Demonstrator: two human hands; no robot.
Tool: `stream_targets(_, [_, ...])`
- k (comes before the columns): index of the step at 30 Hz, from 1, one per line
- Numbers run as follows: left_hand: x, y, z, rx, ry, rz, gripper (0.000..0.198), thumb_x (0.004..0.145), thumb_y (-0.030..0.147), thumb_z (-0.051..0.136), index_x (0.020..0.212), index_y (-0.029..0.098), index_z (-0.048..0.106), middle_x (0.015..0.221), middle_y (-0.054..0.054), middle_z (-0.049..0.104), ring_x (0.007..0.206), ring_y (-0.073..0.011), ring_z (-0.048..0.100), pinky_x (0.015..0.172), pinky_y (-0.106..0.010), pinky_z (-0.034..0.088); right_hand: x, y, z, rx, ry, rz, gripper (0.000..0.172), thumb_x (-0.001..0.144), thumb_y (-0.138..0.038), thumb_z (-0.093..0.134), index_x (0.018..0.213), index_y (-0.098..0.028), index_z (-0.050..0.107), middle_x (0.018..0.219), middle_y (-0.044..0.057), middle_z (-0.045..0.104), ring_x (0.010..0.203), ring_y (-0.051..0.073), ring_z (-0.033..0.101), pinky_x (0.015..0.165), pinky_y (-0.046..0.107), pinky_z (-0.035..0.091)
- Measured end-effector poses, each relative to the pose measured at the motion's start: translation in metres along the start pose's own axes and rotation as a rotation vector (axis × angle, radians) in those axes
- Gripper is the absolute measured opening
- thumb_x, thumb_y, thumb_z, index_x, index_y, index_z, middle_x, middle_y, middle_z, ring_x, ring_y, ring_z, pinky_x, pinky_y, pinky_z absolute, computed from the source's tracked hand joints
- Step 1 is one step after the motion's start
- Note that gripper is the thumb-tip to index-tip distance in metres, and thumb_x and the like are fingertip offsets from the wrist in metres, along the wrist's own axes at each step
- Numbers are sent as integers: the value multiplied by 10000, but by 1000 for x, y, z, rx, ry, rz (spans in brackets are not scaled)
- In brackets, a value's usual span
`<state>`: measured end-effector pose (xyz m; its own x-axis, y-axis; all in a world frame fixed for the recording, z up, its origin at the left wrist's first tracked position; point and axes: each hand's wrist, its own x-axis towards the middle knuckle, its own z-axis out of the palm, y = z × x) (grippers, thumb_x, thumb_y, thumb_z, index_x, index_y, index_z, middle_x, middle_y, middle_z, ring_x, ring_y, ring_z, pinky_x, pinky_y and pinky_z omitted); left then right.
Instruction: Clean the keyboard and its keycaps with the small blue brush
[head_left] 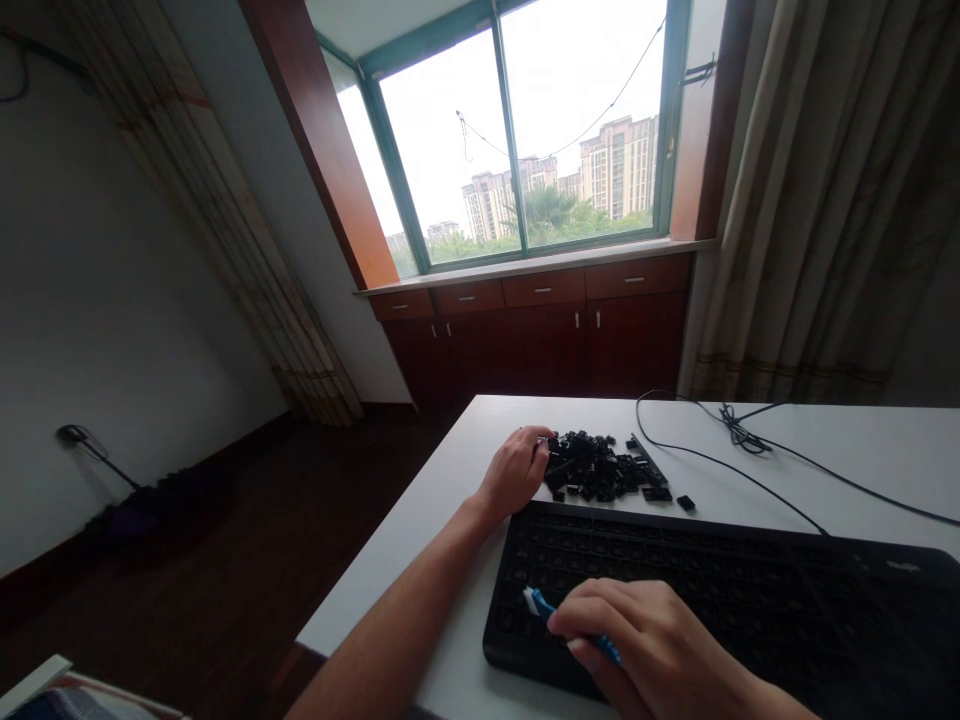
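Note:
My right hand (645, 635) is closed around the handle of a blue toothbrush (541, 604). The white bristles hover over or touch the left part of a black keyboard (675, 560), whose keycaps are off across the part that shows. My left hand (517, 462) rests on the table at the left edge of a heap of loose black keycaps (592, 465). Its fingers are bent, with thumb and forefinger apart at the heap, and I see no keycap held between them. The right forearm and hand hide the keyboard's near middle.
The keyboard lies on a white table (427, 540). A black cable (739, 465) runs from it to a coiled bundle at the back right. One keycap (686, 503) lies apart from the heap. Beyond the table stand dark red cabinets (517, 340) under a window.

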<state>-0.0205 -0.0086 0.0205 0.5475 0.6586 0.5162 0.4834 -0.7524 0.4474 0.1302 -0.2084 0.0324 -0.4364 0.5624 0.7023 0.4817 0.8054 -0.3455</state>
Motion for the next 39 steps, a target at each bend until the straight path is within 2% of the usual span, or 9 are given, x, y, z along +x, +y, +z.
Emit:
stream_targets(6, [-1,-2,1,13,-8,6,248,980,205,436,1162,190,603,1127,-89,674,1049,-231,619,955,-397,490,0,0,2,-35,-32,-20,109,1017,-187,460,1076,-205,550,864,23,717,712,139,684,643,236,497])
stream_targets(20, [-1,-1,-2,-68,-44,-34,305,1036,251,327,1189,203,586,1116,-68,680,998,-201,625,925,-355,475,-2,1,2,-50,-34,-7,94,1003,-186,474,1023,-199,564,808,17,692,662,141,654,610,251,467])
stream_targets(27, [-2,2,-2,-76,-50,-64,324,1053,297,299,1204,192,567,943,-53,665,797,-168,595,738,-291,443,-3,1,3,-47,-26,-6,88,998,-182,482,1029,-204,561,803,5,688,648,142,642,601,251,461])
stream_targets(32, [-2,2,0,-53,-37,-89,331,1066,343,278,1219,201,533,789,-11,598,660,-152,519,678,-287,401,-3,1,4,-38,-15,-4,89,992,-167,488,1036,-200,558,804,8,688,649,142,638,603,251,463])
stream_targets(39, [-2,0,2,-43,-45,-98,350,1071,413,270,1224,226,525,844,-24,637,734,-174,593,754,-301,435,-2,3,4,-28,-24,-1,89,977,-150,503,1028,-199,555,804,11,681,645,140,628,597,243,462])
